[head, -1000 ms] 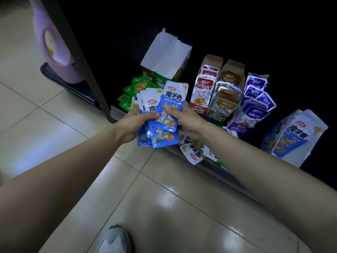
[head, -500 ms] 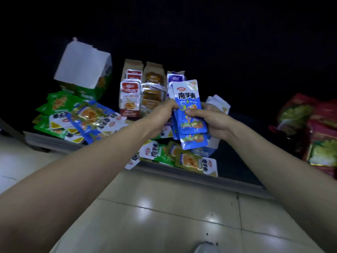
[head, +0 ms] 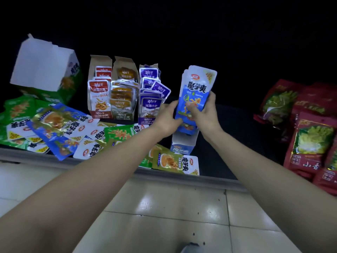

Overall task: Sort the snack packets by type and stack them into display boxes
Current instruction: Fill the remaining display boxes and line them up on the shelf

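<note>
Once-fanned blue packets (head: 196, 92) now one squared stack just above blue box (head: 183, 144)

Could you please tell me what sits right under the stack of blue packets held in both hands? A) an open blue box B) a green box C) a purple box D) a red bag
A: the blue packets, gripped by the left hand and right hand, hang with their lower ends just over the open blue box.

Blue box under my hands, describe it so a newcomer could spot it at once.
On the dark shelf, three boxes of small packets stand in a row at the back. Right of them, nearer the edge, the blue box sits below the blue stack that the left hand and right hand hold. It alone is blue, with white inner walls.
</note>
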`<state>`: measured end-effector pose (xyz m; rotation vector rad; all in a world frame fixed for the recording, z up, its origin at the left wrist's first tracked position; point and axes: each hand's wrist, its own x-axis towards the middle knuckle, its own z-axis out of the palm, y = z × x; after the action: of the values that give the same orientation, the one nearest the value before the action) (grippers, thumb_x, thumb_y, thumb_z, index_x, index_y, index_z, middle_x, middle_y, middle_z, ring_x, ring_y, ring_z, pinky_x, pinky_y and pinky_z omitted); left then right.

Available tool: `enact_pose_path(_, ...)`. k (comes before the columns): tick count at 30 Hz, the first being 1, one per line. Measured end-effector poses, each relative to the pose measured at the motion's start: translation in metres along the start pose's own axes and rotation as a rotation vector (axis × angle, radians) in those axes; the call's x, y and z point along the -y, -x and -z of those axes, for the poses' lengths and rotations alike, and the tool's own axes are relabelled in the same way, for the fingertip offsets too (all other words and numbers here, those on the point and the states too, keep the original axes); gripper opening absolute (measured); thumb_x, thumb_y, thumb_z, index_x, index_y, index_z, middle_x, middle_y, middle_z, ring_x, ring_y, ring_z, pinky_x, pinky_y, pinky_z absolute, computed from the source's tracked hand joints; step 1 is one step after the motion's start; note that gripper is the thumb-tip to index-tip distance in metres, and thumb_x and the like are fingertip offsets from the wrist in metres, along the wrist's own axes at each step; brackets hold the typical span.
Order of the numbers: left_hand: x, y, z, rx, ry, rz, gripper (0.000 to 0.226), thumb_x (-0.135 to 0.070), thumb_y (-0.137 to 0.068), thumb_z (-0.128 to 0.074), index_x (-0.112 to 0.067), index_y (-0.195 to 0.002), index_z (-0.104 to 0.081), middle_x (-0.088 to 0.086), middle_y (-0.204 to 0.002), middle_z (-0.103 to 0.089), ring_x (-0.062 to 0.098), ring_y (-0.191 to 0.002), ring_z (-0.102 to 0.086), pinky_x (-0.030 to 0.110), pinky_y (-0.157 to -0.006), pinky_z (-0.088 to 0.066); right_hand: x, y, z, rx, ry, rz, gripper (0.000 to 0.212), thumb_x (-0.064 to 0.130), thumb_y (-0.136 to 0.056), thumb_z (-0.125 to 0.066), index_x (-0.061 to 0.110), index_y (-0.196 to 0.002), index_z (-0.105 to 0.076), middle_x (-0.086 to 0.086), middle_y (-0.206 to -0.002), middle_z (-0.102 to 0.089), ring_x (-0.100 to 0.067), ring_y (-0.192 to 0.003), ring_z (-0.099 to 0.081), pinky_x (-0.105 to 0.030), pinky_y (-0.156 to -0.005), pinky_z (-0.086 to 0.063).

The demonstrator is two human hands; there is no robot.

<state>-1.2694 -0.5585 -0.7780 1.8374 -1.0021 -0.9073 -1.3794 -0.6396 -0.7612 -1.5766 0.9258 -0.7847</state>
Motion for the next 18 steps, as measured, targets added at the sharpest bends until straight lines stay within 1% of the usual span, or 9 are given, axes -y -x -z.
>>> enact_pose_path(3,0.018,-0.006,-0.012,0.007,0.018,0.019,0.073,-0.026,-0.07,-0.061,-0.038,-0.139,-0.039,0.013,-0.127,-0.051,0.024,-0.113,-0.057,0.042,-0.094,-0.053,-0.008,0.005,-0.004,0.022,0.058,0.02,0.051,0.013,-0.094,-0.062,0.011,-0.134,-0.031,-0.01,-0.122,-0.058,-0.022,-0.108,-0.063,-0.032,-0.08,-0.058)
enact_pose_path(6,0.022,-0.006,-0.017,-0.028,0.003,0.004,0.075,-0.028,-0.068,-0.061,-0.037,-0.139,-0.038,0.011,-0.123,-0.054,0.025,-0.107,-0.059,0.044,-0.088,-0.054,-0.015,0.008,-0.003,0.066,0.145,0.054,0.058,0.034,-0.088,-0.063,0.025,-0.135,-0.03,-0.008,-0.127,-0.053,-0.028,-0.121,-0.054,-0.047,-0.092,-0.053)
enact_pose_path(8,0.021,-0.005,-0.02,-0.085,-0.01,-0.032,0.077,-0.023,-0.073,-0.068,-0.036,-0.142,-0.036,0.01,-0.123,-0.053,0.024,-0.104,-0.06,0.041,-0.088,-0.054,-0.014,0.009,0.0,0.086,0.107,0.053,0.056,0.025,-0.092,-0.063,0.017,-0.136,-0.03,-0.01,-0.127,-0.053,-0.023,-0.118,-0.057,-0.043,-0.09,-0.055)
enact_pose_path(10,0.017,-0.005,-0.022,-0.159,-0.029,-0.07,0.079,-0.013,-0.081,-0.07,-0.034,-0.147,-0.032,0.008,-0.126,-0.045,0.019,-0.104,-0.056,0.029,-0.09,-0.048,-0.011,0.006,0.005,0.073,0.049,0.046,0.049,0.01,-0.095,-0.059,0.008,-0.135,-0.031,-0.008,-0.122,-0.056,-0.011,-0.106,-0.064,-0.029,-0.077,-0.057)
enact_pose_path(12,0.013,-0.004,-0.025,-0.199,-0.054,-0.115,0.081,-0.007,-0.085,-0.068,-0.033,-0.15,-0.028,0.007,-0.128,-0.037,0.014,-0.108,-0.048,0.018,-0.09,-0.041,-0.012,0.003,0.01,0.058,0.023,0.055,0.045,0.005,-0.096,-0.057,0.008,-0.132,-0.031,-0.002,-0.116,-0.057,-0.001,-0.095,-0.065,-0.021,-0.069,-0.056)
enact_pose_path(14,0.011,-0.004,-0.029,-0.166,-0.042,-0.14,0.084,-0.002,-0.088,-0.063,-0.033,-0.153,-0.02,0.008,-0.139,-0.028,0.016,-0.123,-0.041,0.019,-0.098,-0.04,-0.012,0.001,0.014,0.043,0.021,0.051,0.046,0.004,-0.096,-0.056,0.009,-0.133,-0.03,0.001,-0.114,-0.058,-0.003,-0.097,-0.065,-0.023,-0.073,-0.057)
enact_pose_path(15,0.011,-0.003,-0.03,-0.107,-0.021,-0.127,0.086,-0.001,-0.09,-0.059,-0.036,-0.154,-0.013,0.009,-0.149,-0.018,0.018,-0.135,-0.032,0.022,-0.102,-0.04,-0.012,0.0,0.016,0.044,0.014,0.036,0.048,0.004,-0.096,-0.056,0.01,-0.135,-0.029,0.0,-0.115,-0.059,-0.008,-0.1,-0.066,-0.027,-0.077,-0.058)
enact_pose_path(16,0.012,-0.002,-0.031,-0.038,0.004,-0.105,0.088,0.0,-0.093,-0.055,-0.04,-0.153,-0.005,0.006,-0.157,-0.005,0.019,-0.143,-0.02,0.023,-0.101,-0.04,-0.013,0.0,0.017,0.053,0.007,0.022,0.049,0.004,-0.096,-0.055,0.01,-0.136,-0.028,-0.001,-0.116,-0.06,-0.012,-0.104,-0.066,-0.03,-0.081,-0.058)
enact_pose_path(18,0.015,0.001,-0.035,0.057,0.006,-0.067,0.09,-0.002,-0.097,-0.049,-0.047,-0.15,0.008,-0.003,-0.16,0.016,0.017,-0.148,-0.006,0.021,-0.094,-0.038,-0.014,0.001,0.02,0.068,0.027,0.019,0.052,0.001,-0.096,-0.053,0.011,-0.139,-0.026,-0.003,-0.119,-0.06,-0.016,-0.107,-0.065,-0.03,-0.084,-0.058)
